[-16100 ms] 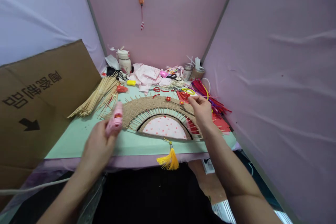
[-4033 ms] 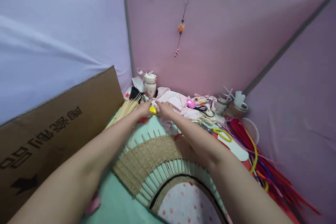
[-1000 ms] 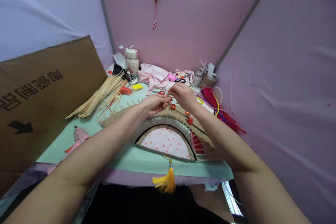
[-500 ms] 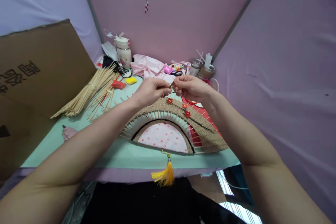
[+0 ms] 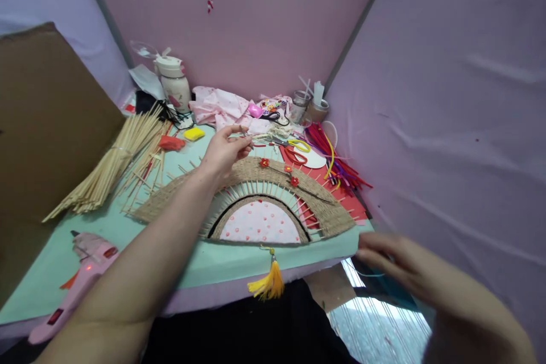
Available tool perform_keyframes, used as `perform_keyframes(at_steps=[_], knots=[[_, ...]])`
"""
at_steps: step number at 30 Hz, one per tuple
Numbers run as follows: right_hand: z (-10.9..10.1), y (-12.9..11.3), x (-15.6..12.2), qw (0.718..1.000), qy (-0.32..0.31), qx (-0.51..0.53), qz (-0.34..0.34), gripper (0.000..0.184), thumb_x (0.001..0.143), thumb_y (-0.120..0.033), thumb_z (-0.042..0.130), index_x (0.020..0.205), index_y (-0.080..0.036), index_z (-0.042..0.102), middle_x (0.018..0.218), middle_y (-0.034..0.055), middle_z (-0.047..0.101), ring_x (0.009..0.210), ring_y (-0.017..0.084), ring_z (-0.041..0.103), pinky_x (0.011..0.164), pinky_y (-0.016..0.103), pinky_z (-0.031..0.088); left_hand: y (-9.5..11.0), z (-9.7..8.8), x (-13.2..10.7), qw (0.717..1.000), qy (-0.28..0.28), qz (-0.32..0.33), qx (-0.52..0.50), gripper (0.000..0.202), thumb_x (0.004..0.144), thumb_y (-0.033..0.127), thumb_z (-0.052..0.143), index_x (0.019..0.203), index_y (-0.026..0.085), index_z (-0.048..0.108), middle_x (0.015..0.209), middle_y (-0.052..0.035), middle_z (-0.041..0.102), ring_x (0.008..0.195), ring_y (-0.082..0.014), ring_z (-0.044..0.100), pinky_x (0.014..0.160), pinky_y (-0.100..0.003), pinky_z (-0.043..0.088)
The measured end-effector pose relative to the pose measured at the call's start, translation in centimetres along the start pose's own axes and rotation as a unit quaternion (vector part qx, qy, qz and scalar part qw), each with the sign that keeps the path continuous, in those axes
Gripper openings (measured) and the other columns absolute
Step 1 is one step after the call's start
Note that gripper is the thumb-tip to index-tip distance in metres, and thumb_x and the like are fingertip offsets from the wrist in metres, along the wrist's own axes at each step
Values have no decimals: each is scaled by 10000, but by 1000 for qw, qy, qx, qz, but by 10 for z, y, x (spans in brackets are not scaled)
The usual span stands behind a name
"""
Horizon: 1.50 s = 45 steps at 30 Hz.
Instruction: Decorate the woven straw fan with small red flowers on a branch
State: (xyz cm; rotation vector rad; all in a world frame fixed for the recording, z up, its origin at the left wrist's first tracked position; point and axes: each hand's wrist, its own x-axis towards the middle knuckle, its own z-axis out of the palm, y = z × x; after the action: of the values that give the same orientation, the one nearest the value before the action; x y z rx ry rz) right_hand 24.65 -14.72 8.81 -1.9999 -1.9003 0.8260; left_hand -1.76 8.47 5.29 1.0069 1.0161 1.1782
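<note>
My left hand [image 5: 228, 148] is raised over the far part of the fan, its thumb and fingers pinched on a thin, dark, twig-like piece [image 5: 242, 131]. Below it lies a woven half-round fan [image 5: 336, 216] with a pink patterned centre [image 5: 262, 223], bamboo ribs and a yellow tassel [image 5: 269, 281] hanging over the table's front edge. A dark twig [image 5: 315, 195] with small red flowers [image 5: 294, 181] decorates the fan's right half. My right hand [image 5: 392, 259] is off the table's right front corner, blurred, its fingers bent; whether it holds anything is unclear.
A pink glue gun [image 5: 87, 281], its light lit, lies at left near my forearm. Bundled bamboo sticks [image 5: 113, 168] rest by a cardboard box [image 5: 46, 125]. Scissors [image 5: 296, 151], pipe cleaners [image 5: 336, 162], a bottle [image 5: 174, 82] and pink cloth [image 5: 222, 105] are at the back.
My right hand has left my left hand and swung down and right past the table edge. The left keeps the twig-like piece. The view has turned right, uncovering the glue gun, scissors and pipe cleaners.
</note>
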Motion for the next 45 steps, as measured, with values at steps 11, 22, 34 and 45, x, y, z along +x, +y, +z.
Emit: perform_keyframes(at_steps=[11,22,34,45], knots=[[46,-4,16,996,83,22,14,213,880,-379,516,965,-264,674,969,85,709,872,227,657,795,359,502,-26,17,-9,998,-36,-53,7,127,859,73,532,828,180,471,620,5,682,546,-84,645,573,-170,487],[96,-78,227,961,129,-73,-234,105,901,-268,597,941,-202,667,961,61,621,885,181,593,766,270,422,-60,-15,1,992,69,-104,-15,109,860,156,568,802,185,482,679,0,687,598,-103,671,666,-233,543],[88,-72,240,965,83,-152,-195,116,866,-150,566,815,-182,665,883,61,621,838,194,580,704,279,388,-33,-43,75,865,-21,37,501,263,572,135,764,448,199,541,535,-58,558,856,-293,643,838,-337,462],[93,-75,240,948,68,-228,-212,149,902,-178,537,851,-191,677,924,78,639,911,215,555,762,292,394,-20,-45,79,784,4,67,617,328,802,80,486,1074,102,669,1172,-186,619,1146,-303,554,1002,-391,384]])
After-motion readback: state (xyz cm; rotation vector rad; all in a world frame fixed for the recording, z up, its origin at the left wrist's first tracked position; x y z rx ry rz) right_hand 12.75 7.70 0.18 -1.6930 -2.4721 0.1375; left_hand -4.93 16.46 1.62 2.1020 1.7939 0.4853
